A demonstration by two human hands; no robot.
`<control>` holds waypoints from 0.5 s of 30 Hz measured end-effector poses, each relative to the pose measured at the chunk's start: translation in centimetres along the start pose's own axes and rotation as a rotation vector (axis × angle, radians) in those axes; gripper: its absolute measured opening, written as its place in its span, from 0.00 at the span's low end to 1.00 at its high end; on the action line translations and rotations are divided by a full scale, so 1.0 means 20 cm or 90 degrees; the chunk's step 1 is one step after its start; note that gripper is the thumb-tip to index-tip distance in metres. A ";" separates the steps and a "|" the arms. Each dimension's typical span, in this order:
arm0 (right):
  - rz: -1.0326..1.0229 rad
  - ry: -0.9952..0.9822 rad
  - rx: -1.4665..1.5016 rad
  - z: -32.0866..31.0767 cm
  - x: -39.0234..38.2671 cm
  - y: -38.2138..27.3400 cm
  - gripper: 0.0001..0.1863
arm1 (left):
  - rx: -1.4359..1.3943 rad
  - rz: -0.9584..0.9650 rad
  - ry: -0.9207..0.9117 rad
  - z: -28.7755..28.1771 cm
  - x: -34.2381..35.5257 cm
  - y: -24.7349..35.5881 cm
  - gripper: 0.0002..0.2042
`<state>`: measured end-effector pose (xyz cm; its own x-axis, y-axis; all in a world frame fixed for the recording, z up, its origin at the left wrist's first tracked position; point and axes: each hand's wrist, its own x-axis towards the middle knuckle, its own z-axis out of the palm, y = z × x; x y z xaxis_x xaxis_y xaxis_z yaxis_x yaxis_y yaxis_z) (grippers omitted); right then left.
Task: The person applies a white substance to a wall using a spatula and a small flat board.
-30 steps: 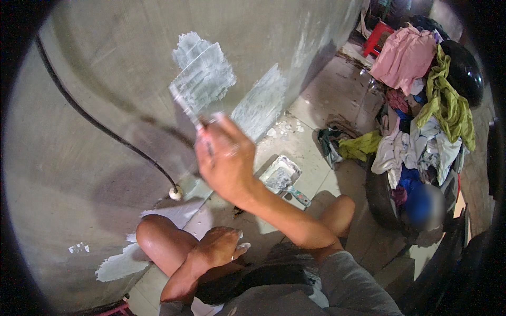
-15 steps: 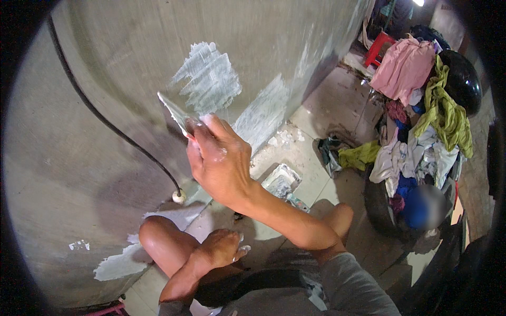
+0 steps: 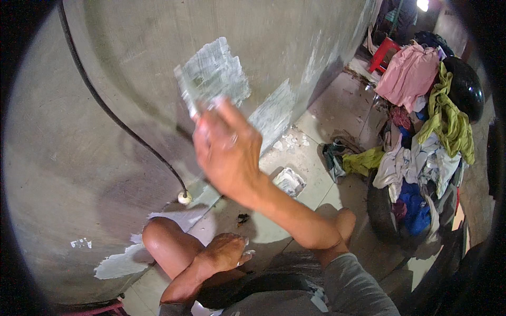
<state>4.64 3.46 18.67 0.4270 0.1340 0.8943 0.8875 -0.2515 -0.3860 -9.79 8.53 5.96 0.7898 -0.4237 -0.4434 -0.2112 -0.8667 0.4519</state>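
Observation:
My right hand is raised before the grey wall. It grips a putty knife, whose pale, motion-blurred blade lies over a patch of wet white putty. White smears mark the fingers. My left hand rests by my bent left knee, its fingers curled in, with white putty on the tips and nothing visible in them. Beyond my right forearm, a small white rectangular tray with putty in it sits on the tiled floor.
A black cable runs down the wall to a round white fitting. More putty patches whiten the lower wall. White crumbs lie at its foot. Right, piled clothes fill a dark tub, near a red stool.
The putty knife in my right hand has moved right onto the putty patch. The whole view has shifted slightly. My left hand stays by the knee.

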 end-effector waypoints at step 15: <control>0.161 0.107 -0.147 -0.05 -0.21 0.62 0.06 | -0.009 -0.009 0.014 -0.03 0.00 0.03 0.20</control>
<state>13.73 -1.23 10.31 0.5761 -0.1142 0.8093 0.6871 -0.4687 -0.5552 -9.52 8.24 6.66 0.8052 -0.4059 -0.4324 -0.1925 -0.8685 0.4569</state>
